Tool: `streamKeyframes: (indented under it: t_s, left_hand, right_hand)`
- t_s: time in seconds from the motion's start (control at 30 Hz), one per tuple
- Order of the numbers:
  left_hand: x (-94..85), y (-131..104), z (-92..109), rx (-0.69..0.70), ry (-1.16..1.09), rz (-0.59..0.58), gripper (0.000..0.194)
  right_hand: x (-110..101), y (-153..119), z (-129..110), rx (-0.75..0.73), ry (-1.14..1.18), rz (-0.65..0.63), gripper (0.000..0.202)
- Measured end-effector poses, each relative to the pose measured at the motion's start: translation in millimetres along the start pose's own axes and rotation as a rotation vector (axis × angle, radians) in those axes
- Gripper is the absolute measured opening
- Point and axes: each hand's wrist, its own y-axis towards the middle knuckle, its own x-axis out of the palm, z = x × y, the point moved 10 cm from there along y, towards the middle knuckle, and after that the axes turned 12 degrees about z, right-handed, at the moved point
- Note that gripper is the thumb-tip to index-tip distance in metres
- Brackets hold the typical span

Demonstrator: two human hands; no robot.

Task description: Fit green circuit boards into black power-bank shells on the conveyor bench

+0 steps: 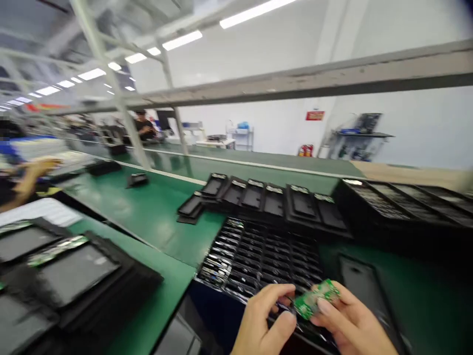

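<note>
A small green circuit board (307, 304) is pinched between the thumb and fingers of my right hand (351, 320), low in the head view. Just left of it is my left hand (264, 320), thumb and fingers curved around a gap by the board's left end; a thin dark wire seems to run there, too small to make out well. Both hands are over the near edge of a black slotted tray (262, 251), whose left column holds shiny small parts. To the right of the tray lies a dark rectangular panel (364, 283).
Black frames with board strips (273, 199) stand in a row behind the tray. More frames are stacked at left (77, 271). A compartmented black box (402, 202) is at right. A co-worker's arm (31, 180) shows at far left; another person (145, 125) is farther back.
</note>
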Motion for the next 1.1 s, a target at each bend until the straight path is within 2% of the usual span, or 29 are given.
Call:
streamKeyframes:
  t_s: [0.07, 0.17, 0.23, 0.3, 0.4, 0.5, 0.57, 0.63, 0.7, 0.77, 0.87, 1.03, 1.1]
  left_hand:
    - [19.6, -7.6, 15.6, -0.044, -0.145, -0.062, 0.052]
    - [47.4, -11.9, 18.2, -0.187, -0.287, -0.13, 0.028]
    - [63.3, -11.5, 17.3, -0.252, -0.338, -0.185, 0.022]
    - [73.4, -8.6, 16.9, -0.284, -0.359, -0.226, 0.021]
    - [80.3, -2.0, 16.6, -0.3, -0.355, -0.262, 0.018]
    - [84.2, 2.3, 16.5, -0.296, -0.344, -0.292, 0.015]
    - [79.1, 7.3, 23.0, -0.172, -0.273, -0.246, 0.013]
    - [66.9, 10.7, 42.7, 0.11, -0.153, -0.132, 0.019]
    - [58.9, 3.6, 65.9, 0.419, -0.047, -0.049, 0.034]
    - [59.5, -4.8, 76.1, 0.585, -0.004, -0.056, 0.047]
    - [64.6, -8.0, 77.8, 0.661, 0.024, -0.118, 0.051]
    - [71.8, -10.2, 86.7, 0.824, 0.006, -0.186, 0.039]
    - [75.4, -8.7, 86.6, 0.843, 0.002, -0.201, 0.037]
  right_hand:
    - [-10.5, -17.5, -1.2, -0.025, 0.135, 0.066, 0.026]
    - [-27.8, -24.8, 1.5, -0.061, 0.203, 0.162, 0.024]
    - [-44.2, -24.5, 2.8, -0.092, 0.18, 0.214, 0.024]
    - [-61.0, -25.6, -2.5, -0.169, 0.099, 0.253, 0.025]
    - [-81.0, -33.3, -28.5, -0.405, -0.136, 0.325, 0.036]
    - [-83.8, -41.1, -52.1, -0.605, -0.396, 0.325, 0.041]
    - [-83.4, -40.3, -55.1, -0.619, -0.467, 0.278, 0.035]
    - [-87.6, -38.2, -53.6, -0.589, -0.444, 0.259, 0.029]
    - [-93.5, -37.7, -52.4, -0.569, -0.396, 0.268, 0.026]
    - [-98.1, -39.4, -54.3, -0.583, -0.387, 0.29, 0.026]
    - [-96.4, -43.7, -63.2, -0.661, -0.487, 0.289, 0.027]
    - [-79.7, -46.3, -74.8, -0.803, -0.699, 0.17, 0.027]
    - [-77.9, -44.8, -74.6, -0.82, -0.759, 0.153, 0.025]
